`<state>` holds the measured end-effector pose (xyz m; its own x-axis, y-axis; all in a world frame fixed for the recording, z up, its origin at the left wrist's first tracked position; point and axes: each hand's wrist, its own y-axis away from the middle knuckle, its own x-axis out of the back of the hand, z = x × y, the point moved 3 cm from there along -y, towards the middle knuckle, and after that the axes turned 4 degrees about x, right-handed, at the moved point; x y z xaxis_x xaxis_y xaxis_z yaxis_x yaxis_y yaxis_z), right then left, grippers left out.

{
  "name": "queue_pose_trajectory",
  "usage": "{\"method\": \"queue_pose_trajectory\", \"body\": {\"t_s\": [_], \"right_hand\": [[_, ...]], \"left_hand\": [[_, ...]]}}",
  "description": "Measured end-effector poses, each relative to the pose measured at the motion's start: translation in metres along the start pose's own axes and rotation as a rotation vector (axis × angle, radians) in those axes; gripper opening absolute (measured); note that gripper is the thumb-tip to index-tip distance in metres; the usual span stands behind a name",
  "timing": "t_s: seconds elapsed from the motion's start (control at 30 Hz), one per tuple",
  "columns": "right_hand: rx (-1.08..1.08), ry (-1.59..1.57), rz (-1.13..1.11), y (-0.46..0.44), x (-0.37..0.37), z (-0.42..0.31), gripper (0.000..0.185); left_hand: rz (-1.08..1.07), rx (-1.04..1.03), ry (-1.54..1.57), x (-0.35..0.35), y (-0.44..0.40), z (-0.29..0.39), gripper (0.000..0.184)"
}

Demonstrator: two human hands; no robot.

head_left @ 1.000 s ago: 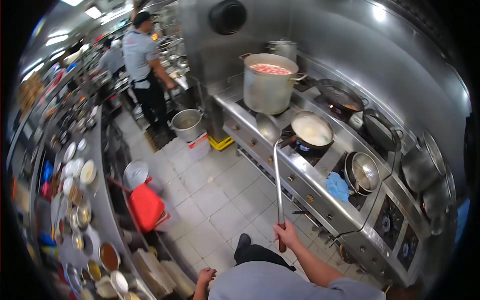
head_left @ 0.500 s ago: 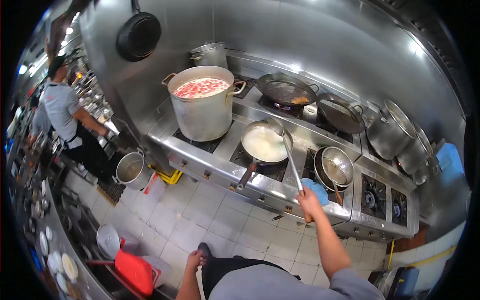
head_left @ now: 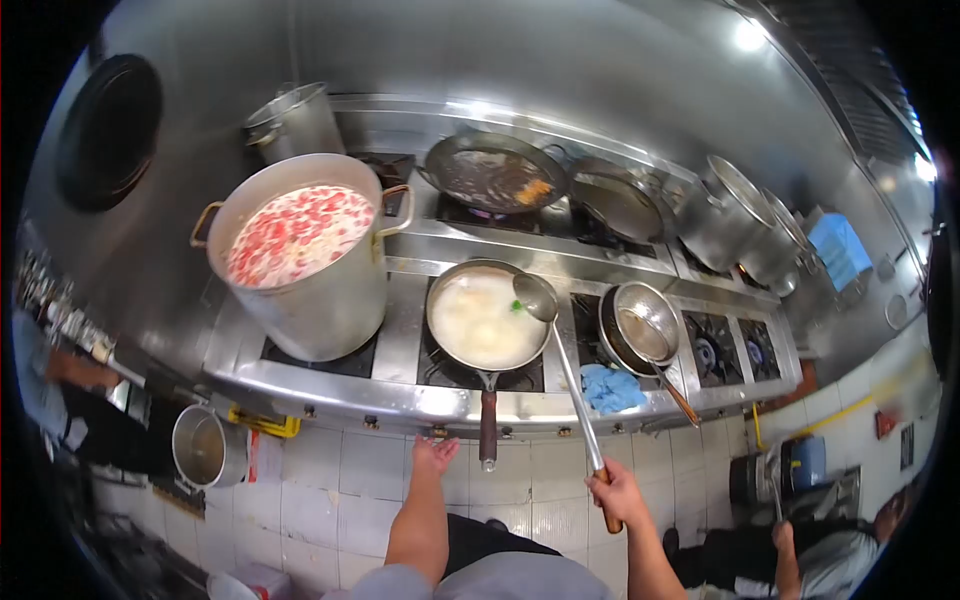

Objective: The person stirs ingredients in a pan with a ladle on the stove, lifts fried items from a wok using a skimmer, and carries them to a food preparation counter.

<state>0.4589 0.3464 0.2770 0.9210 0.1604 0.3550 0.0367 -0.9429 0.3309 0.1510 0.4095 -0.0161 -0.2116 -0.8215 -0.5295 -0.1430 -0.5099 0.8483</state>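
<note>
My right hand is closed round the wooden handle of a long metal ladle. The ladle's bowl is over the right rim of a pan of whitish liquid with a small green piece in it. My left hand is empty, its fingers apart, just left of the pan's dark handle. Left of the pan stands a big pot with red pieces in pale liquid. A blue cloth lies on the stove edge, below a strainer resting on another pan.
Behind are a wok with dark liquid, another pan and tilted pots. A metal pot stands low at left. One person is at the left edge, another at lower right, holding a utensil.
The view has swung right and closer to the stove. My left hand has reached forward near the pan's handle and opened. The ladle has moved from beside the stove to the pan's right rim.
</note>
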Motion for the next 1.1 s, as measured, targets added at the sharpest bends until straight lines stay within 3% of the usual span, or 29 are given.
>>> {"method": "queue_pose_trajectory", "body": {"t_s": [0.13, 0.2, 0.33, 0.4, 0.53, 0.6, 0.67, 0.73, 0.8, 0.87, 0.97, 1.03, 1.1], "right_hand": [[-0.138, -0.114, 0.091, 0.044, -0.029, -0.016, 0.034], [-0.173, -0.130, 0.129, 0.058, -0.039, -0.014, 0.043], [-0.224, -0.131, 0.230, 0.079, -0.060, -0.016, 0.040], [-0.225, -0.125, 0.282, 0.091, -0.073, -0.011, 0.041], [-0.267, -0.178, 0.345, 0.120, -0.098, -0.005, 0.039], [-0.288, -0.214, 0.398, 0.134, -0.105, -0.005, 0.035], [-0.275, -0.250, 0.428, 0.149, -0.110, 0.002, 0.033], [-0.261, -0.294, 0.454, 0.163, -0.117, 0.012, 0.031], [-0.276, -0.292, 0.483, 0.178, -0.120, 0.023, 0.029], [-0.276, -0.291, 0.486, 0.191, -0.122, 0.034, 0.034], [-0.272, -0.296, 0.507, 0.210, -0.127, 0.049, 0.039], [-0.267, -0.312, 0.535, 0.226, -0.131, 0.057, 0.038], [-0.236, -0.385, 0.571, 0.241, -0.140, 0.063, 0.030]], "left_hand": [[-0.097, 0.153, -0.033, -0.006, -0.047, 0.006, 0.043], [-0.095, 0.022, -0.107, -0.002, -0.056, 0.011, 0.035], [-0.222, -0.023, -0.071, 0.008, -0.054, 0.009, 0.028], [-0.124, -0.066, -0.074, 0.011, -0.047, 0.009, 0.025], [-0.185, -0.048, -0.192, 0.017, -0.046, 0.014, 0.027], [0.054, -0.038, -0.325, 0.013, -0.023, 0.001, 0.036], [-0.026, 0.243, -0.512, 0.012, -0.003, -0.019, 0.048], [-0.409, 0.528, -0.574, -0.033, 0.071, -0.038, 0.057], [-0.630, 0.572, -0.514, -0.083, 0.128, -0.051, 0.061], [-0.608, 0.461, -0.408, -0.141, 0.190, -0.057, 0.049], [-0.563, 0.411, -0.599, -0.159, 0.161, -0.050, 0.039], [-0.401, 0.206, -0.721, -0.155, 0.161, -0.047, 0.034], [-0.395, 0.096, -0.745, -0.150, 0.166, -0.041, 0.031]]}}
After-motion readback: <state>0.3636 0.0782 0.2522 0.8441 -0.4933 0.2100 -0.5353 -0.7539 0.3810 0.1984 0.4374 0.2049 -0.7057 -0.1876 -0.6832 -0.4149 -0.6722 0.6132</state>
